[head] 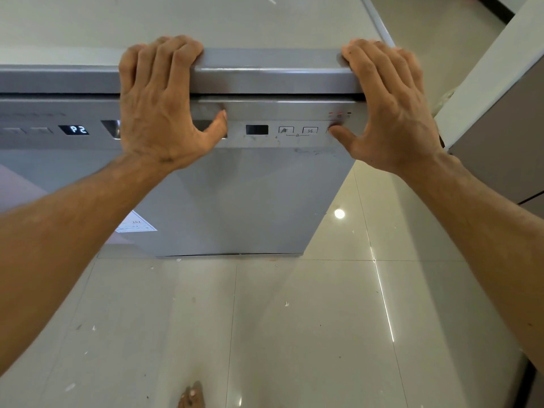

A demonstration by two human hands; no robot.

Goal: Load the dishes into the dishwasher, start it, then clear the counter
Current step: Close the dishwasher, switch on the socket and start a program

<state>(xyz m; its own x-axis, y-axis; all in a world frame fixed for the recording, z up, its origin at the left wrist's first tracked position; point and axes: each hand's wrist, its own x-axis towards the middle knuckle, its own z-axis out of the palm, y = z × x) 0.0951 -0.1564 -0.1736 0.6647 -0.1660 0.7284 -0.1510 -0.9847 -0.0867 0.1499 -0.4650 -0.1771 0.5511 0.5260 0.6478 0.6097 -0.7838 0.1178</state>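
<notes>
Left hand [160,107] and right hand [391,113] curl fingers [164,54] forward.

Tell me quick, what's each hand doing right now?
Left hand: fingers curled over the dishwasher's top edge, thumb at the control panel.
Right hand: fingers curled over the same edge, thumb on the panel.

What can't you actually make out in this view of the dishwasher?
All in the head view:
Inside of the dishwasher: hidden behind its door.
Door handle: mostly covered by the left hand.
Rightmost button: its symbol lies under the thumb of the right hand.
Brand lettering, left: blurred.
Sticker text: too small.
</notes>
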